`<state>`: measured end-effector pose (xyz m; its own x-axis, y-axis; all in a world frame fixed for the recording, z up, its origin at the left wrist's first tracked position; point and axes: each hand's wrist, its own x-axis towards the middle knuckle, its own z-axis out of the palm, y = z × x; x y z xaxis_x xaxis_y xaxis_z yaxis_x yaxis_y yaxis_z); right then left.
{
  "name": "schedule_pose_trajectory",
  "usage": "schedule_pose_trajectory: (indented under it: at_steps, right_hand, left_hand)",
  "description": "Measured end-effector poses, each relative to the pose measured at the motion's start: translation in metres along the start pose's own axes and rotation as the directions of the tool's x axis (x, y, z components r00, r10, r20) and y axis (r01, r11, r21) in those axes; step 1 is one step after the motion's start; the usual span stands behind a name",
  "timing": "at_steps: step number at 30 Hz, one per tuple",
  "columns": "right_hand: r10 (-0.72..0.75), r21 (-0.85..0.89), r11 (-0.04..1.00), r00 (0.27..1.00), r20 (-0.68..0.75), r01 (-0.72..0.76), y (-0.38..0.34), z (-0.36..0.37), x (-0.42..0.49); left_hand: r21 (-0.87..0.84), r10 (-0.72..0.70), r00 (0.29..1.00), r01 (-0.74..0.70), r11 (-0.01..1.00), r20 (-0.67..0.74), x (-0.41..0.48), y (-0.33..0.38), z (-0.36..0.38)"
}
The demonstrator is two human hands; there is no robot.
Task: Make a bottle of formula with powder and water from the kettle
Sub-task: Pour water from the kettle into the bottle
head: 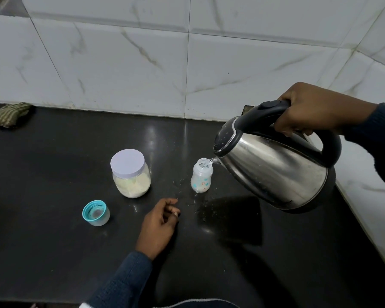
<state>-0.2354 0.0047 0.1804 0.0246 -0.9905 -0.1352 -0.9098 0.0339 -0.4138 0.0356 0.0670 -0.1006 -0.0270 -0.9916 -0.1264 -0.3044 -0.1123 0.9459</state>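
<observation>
I stood at a glossy black stone worktop (53, 174) that ran back to a wall of large white marble-look tiles (142, 63) with grey veins; a pale ledge of the same finish (365, 196) bordered it on the right. The dark surface carried bright reflections and a scatter of small droplets and specks near its middle.

My right hand (313, 110) had its grip clamped around the black handle of the stainless-steel electric kettle (273, 167), held off the worktop and tilted down to the left. Its spout sat at the open mouth of the small clear plastic baby bottle with coloured prints (201, 176), and a thin stream of water passed into it. The bottle stood upright on the worktop, uncapped, just left of the kettle.

My left hand (160, 223) rested on the worktop in front of the bottle, fingers loosely curled, its grip around nothing. Both sleeves were dark blue knit.

Left of the bottle stood the clear round jar of pale powder with a white screw lid (130, 174), lid on. Nearer me and further left, the teal-ringed translucent bottle cap (96, 213) sat apart from everything else. A crumpled olive striped cloth (12, 115) lay at the far left, against the wall.
</observation>
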Motion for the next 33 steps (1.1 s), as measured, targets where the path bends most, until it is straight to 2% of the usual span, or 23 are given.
schedule_pose_trajectory:
  at_steps: [15,33]
  right_hand:
    - [0.059,0.181,0.982,0.998,-0.013,-0.056,0.026,0.013,-0.009]
    - [0.049,0.178,0.983,0.999,-0.005,-0.047,0.02,0.016,-0.001]
  left_hand:
    - [-0.001,-0.006,1.0,0.006,1.0,0.011,0.002,0.0,-0.001]
    - [-0.013,0.004,1.0,-0.004,1.0,-0.005,0.001,-0.001,0.0]
